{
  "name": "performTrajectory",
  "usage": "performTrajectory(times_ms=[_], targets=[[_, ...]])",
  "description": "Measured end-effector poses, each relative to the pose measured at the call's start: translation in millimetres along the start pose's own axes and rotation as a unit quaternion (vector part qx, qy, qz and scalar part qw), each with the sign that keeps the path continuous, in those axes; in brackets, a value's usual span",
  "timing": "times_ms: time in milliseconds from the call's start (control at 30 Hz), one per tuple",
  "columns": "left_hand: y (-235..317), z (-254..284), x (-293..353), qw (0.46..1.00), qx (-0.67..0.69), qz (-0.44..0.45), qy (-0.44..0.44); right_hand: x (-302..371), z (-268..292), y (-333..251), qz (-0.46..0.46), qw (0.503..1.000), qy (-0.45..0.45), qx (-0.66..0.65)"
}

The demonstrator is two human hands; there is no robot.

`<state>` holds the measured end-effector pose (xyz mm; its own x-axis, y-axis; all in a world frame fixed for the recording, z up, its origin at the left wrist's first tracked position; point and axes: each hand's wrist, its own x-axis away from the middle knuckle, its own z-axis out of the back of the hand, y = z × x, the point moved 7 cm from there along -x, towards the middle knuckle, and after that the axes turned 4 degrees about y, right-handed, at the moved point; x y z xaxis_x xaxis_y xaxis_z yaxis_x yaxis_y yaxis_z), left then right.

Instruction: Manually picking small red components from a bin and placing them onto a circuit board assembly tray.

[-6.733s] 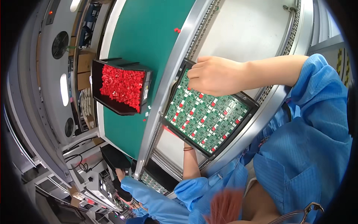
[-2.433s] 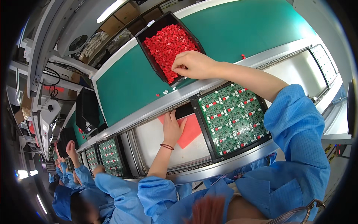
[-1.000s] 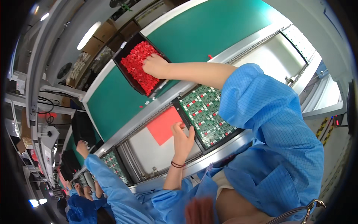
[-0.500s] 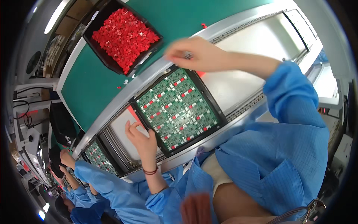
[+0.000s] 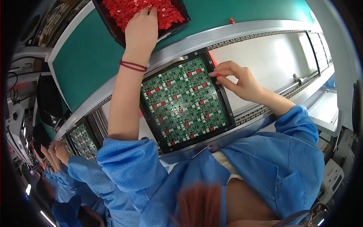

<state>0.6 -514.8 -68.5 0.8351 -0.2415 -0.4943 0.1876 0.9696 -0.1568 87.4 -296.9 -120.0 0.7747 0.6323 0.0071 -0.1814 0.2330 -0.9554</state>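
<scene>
My left hand (image 5: 141,28) reaches into a black bin (image 5: 114,33) heaped with small red plastic parts (image 5: 121,14). Its fingers are stretched out and slightly apart over the heap, with the tips partly lost among the parts. Beside the upper right edge of a black-framed panel of green circuit boards (image 5: 179,102), my right hand (image 5: 238,81) pinches a small red plastic part (image 5: 218,75) between thumb and finger. Rows of white sockets run across the panel, and red parts sit at many of them.
The panel rests on a conveyor with metal rails (image 5: 261,36) and chains. Another board panel (image 5: 84,142) lies further left, near a co-worker's hands (image 5: 58,149). One loose red part (image 5: 232,21) lies on the green tabletop (image 5: 87,56) beyond the rail.
My left hand has gone from the panel's left side up into the bin. My right hand has come down from above the panel's far edge to its right side. The view has shifted.
</scene>
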Motion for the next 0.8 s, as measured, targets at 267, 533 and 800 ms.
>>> performTrajectory(times_ms=[267, 533, 800], targets=[[-5, 12, 5, 0.999, -0.051, -0.005, 0.015, -27, -45, -38, 0.213, 0.972, -0.019, 0.101], [-19, 31, 1, 0.983, 0.117, 0.127, 0.065, -59, -73, -23, 0.175, 0.965, -0.01, 0.196], [-21, 56, 41, 0.651, 0.675, 0.349, 0.005, -57, -78, -27, 0.19, 0.957, 0.01, 0.219]])
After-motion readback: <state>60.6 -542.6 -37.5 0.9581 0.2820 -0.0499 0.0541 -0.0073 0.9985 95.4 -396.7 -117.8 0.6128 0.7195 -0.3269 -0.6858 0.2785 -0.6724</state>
